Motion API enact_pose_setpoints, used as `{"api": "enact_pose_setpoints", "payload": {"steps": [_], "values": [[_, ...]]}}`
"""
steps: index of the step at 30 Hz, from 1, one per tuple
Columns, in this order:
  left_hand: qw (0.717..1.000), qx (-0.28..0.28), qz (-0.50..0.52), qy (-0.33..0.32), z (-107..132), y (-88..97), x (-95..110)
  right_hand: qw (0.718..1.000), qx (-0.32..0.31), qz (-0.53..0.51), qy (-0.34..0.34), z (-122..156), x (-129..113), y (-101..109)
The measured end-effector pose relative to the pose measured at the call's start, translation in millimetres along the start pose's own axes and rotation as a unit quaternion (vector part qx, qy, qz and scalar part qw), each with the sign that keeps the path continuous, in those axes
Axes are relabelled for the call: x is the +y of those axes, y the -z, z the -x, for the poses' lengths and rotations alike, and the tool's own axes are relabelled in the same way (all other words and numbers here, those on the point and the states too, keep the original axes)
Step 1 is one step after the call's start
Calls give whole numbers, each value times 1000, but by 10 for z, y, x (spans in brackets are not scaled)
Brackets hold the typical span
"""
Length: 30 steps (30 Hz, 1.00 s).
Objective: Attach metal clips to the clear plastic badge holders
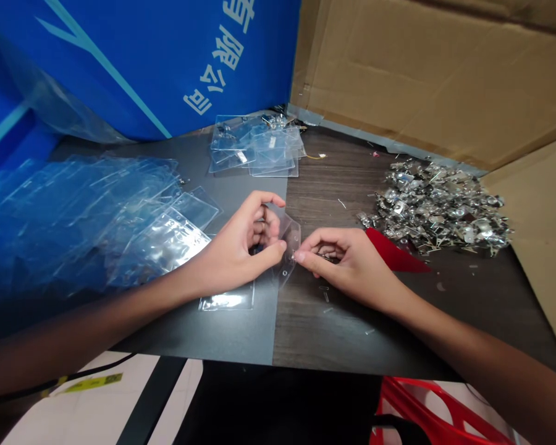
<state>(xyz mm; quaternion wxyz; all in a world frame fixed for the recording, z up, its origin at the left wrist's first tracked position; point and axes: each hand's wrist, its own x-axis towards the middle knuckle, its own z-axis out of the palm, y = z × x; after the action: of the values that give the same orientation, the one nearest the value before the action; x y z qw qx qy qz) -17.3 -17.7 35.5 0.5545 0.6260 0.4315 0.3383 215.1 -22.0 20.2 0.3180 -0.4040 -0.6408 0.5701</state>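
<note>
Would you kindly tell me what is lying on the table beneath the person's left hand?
A flat clear plastic badge holder lies on the grey board below the left hand; the hand covers its upper part.

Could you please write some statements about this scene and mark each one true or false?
1. The left hand and right hand both touch a holder. True.
2. The metal clips are inside a box. False: they lie in a loose pile on the table.
3. A red piece lies beside the right hand. True.
4. The holder is red. False: it is clear plastic.
</note>
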Motion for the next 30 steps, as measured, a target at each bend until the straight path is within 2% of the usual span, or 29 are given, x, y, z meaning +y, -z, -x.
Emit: {"api": "enact_pose_setpoints", "payload": {"steps": [5, 10, 12, 16, 22, 30], "values": [[999, -7, 45, 3, -20, 34, -5, 999, -29, -10, 39, -29, -32, 24], [988, -80, 129, 8, -43, 116, -38, 996, -59, 6, 67, 18, -72, 32], [988, -88, 127, 7, -53, 128, -35, 995, -63, 18, 81, 43, -67, 31], [993, -73, 96, -15, -75, 113, -20, 992, -40, 51, 108, 67, -25, 22], [998, -13, 41, -54, -74, 54, -10, 989, -13, 63, 135, 49, -20, 1], [998, 7, 19, -64, -66, 34, -13, 983, -10, 94, 157, 56, -56, -10]]}}
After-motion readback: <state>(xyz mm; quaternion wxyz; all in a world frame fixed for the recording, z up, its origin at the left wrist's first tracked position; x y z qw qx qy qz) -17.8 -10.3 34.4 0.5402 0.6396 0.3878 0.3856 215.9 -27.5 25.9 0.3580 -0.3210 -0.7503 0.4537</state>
